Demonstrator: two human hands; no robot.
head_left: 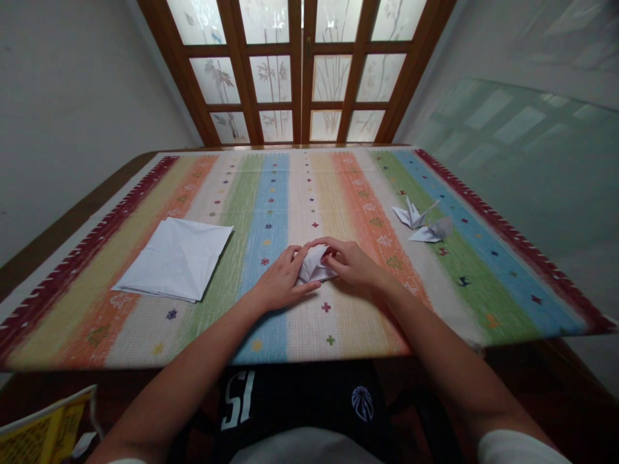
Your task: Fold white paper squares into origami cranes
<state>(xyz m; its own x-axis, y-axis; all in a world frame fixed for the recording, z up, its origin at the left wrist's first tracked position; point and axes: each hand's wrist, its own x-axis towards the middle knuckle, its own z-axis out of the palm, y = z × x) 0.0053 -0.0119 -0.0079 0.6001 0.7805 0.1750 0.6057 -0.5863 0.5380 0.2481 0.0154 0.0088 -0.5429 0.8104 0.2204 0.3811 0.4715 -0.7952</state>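
Note:
A small piece of white paper, partly folded (314, 265), lies on the striped cloth in front of me. My left hand (280, 282) rests on its left side with fingers laid flat, pressing it down. My right hand (349, 261) has its fingers curled over the paper's right edge, pinching a fold. Much of the paper is hidden under both hands.
A stack of white paper sheets (176, 258) lies to the left. Two folded paper cranes (412, 216) (432, 232) sit at the right. The striped cloth (464, 283) covers a wooden table; wooden glazed doors (300, 71) stand behind. A yellow booklet (46, 432) shows at bottom left.

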